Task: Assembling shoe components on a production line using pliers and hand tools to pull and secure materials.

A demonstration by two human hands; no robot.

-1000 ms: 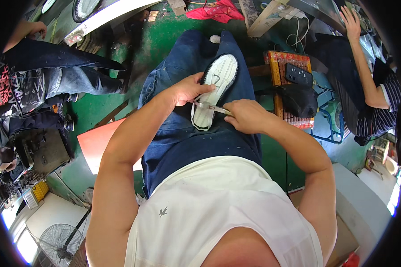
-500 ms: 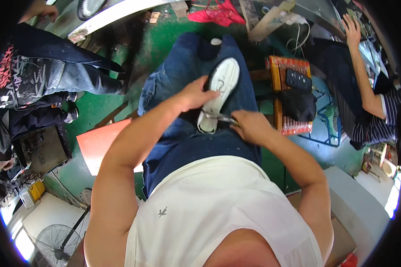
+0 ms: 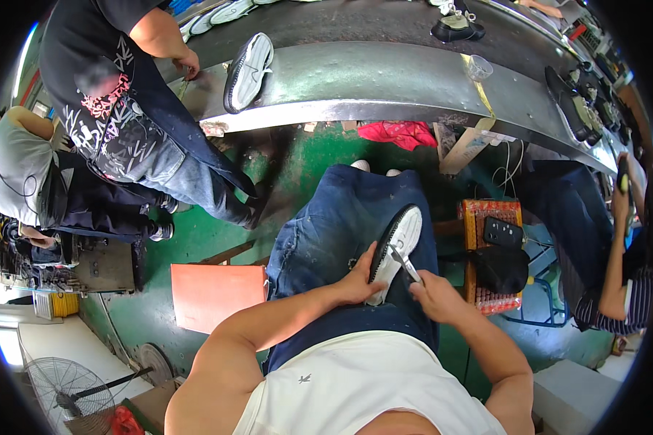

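Note:
A white shoe (image 3: 405, 230) with a black edge round its sole lies over my thighs, toe pointing away and a little right. My left hand (image 3: 361, 281) is closed round its left side near the heel. In my right hand (image 3: 435, 293), just right of the shoe, is a slim silver metal hand tool (image 3: 408, 267). Its narrow tip lies over the middle of the shoe; whether it touches is hard to see. The tool's handle is mostly hidden by my fingers, so its exact kind does not show.
Across the front runs a long metal bench (image 3: 312, 80), with another white shoe (image 3: 248, 72) and a clear cup (image 3: 479, 67). At right, a beaded seat (image 3: 492, 296) bears a phone (image 3: 502, 232) and black cap (image 3: 500, 268). A salmon-coloured board (image 3: 218, 293) stands left. People work on both sides.
The view has tilted up, bringing more of the bench into sight. The silver tool has gone from near the heel to the shoe's middle. My left hand now grips lower, near the heel.

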